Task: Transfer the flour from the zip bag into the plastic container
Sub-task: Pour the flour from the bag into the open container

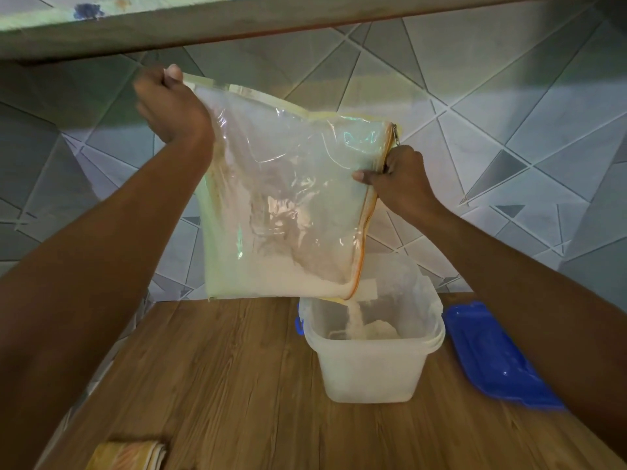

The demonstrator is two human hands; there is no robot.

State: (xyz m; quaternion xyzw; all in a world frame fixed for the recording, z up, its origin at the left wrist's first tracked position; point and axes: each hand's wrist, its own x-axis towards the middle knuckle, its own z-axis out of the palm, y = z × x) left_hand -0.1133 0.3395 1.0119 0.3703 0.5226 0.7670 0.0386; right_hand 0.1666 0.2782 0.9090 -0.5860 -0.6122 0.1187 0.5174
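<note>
A clear zip bag (288,184) with an orange zipper edge hangs tilted above the table. My left hand (169,103) grips its upper left corner, raised high. My right hand (400,179) pinches the zipper edge on the right side. White flour (288,281) lies along the bag's bottom and pours in a thin stream from the lower right corner into the translucent plastic container (369,374). A small heap of flour (376,330) sits inside the container, which stands open on the wooden table.
A blue lid (492,357) lies on the wooden table (220,385) right of the container. A folded yellow patterned cloth (129,456) rests at the table's near left edge. A tiled wall stands behind, and a shelf edge (237,25) runs overhead.
</note>
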